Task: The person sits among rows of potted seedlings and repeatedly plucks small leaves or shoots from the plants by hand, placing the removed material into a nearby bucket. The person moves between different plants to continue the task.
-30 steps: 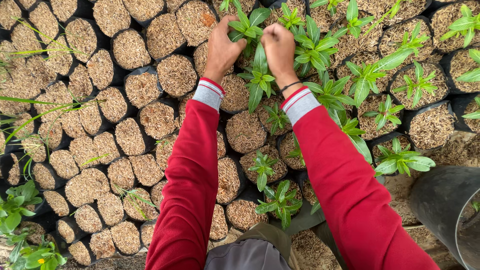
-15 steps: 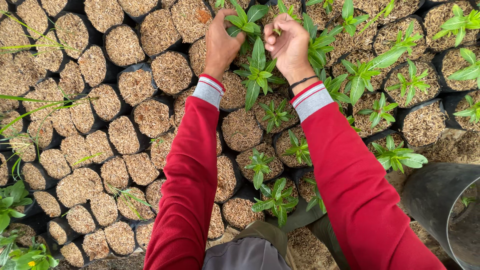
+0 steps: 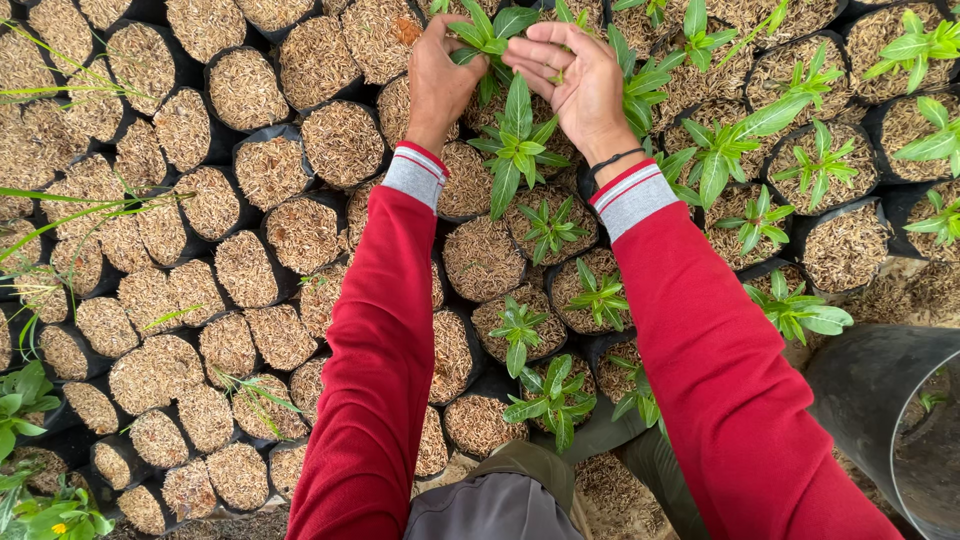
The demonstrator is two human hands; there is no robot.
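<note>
At top centre, the left hand (image 3: 440, 75) and the half-open, palm-up right hand (image 3: 572, 75) cup a small green leafy seedling (image 3: 487, 35) loosely; it looks light, soft-stemmed and fragile, best held low by the stem.

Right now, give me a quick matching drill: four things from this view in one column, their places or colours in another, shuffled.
1. left hand
2. right hand
3. seedling
4. bucket

a. dark, lower right corner
b. green, between both hands
c. black band at its wrist
d. left of the seedling, over a husk-filled bag

Pairs: 1-d, 2-c, 3-b, 4-a
</note>
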